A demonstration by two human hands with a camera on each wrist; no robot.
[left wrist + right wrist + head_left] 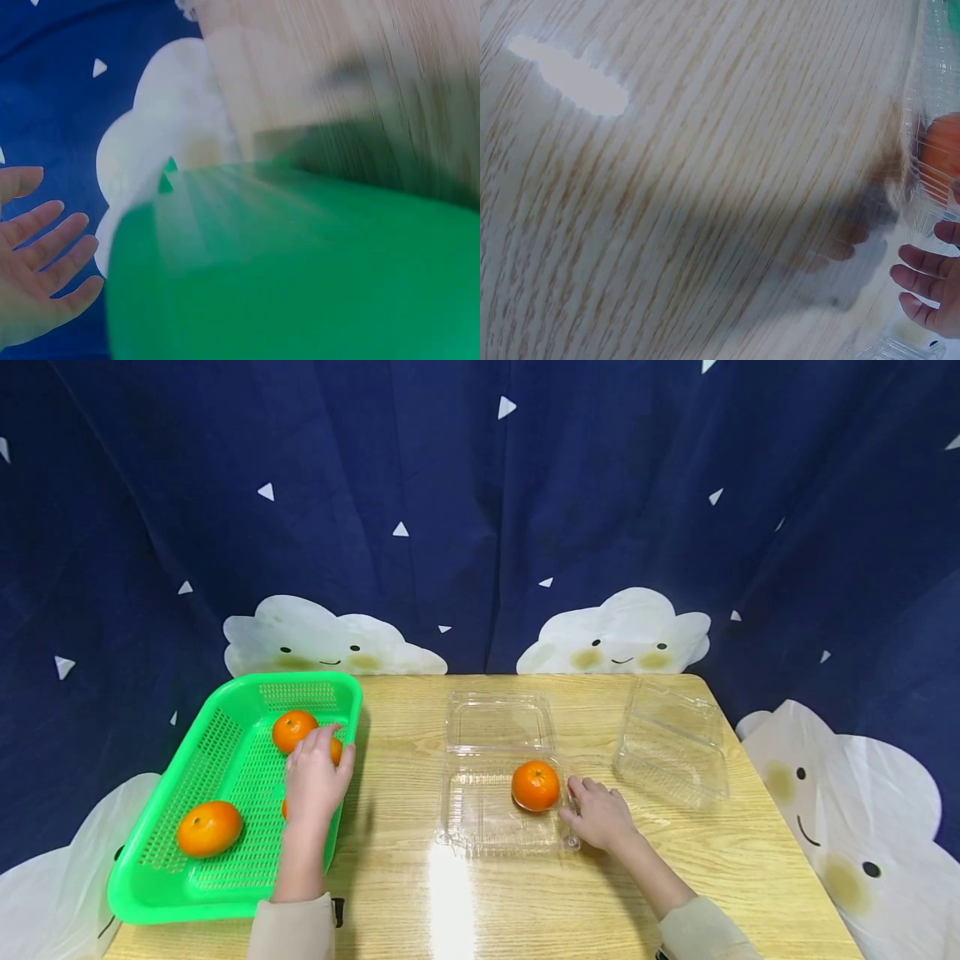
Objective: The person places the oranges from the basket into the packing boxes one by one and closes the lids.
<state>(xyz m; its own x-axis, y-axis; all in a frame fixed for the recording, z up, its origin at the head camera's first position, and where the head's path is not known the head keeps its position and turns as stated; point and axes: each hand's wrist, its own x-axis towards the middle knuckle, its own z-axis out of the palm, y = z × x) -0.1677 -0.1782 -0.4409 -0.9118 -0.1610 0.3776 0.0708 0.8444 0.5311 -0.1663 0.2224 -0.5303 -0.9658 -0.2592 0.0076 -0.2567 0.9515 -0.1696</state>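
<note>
My left hand (315,777) is over the right side of a green basket (129,860), its fingers above a partly hidden orange (336,750). The left wrist view shows that hand (49,262) with fingers spread and no fruit visible in them. Another orange (295,730) lies just beyond the fingers. In the middle of the table, a clear plastic clamshell box (480,814) has its lid folded back and one orange (536,786) in its right half. Beside the box's right edge is my right hand (602,814), fingers relaxed, holding nothing; whether they touch the edge I cannot tell.
A large orange (210,829) sits at the basket's near left, and one more is mostly covered by my left wrist. A second clear clamshell box (671,747) stands at the table's right. Behind the wooden table (397,877) hangs a dark blue curtain (465,485).
</note>
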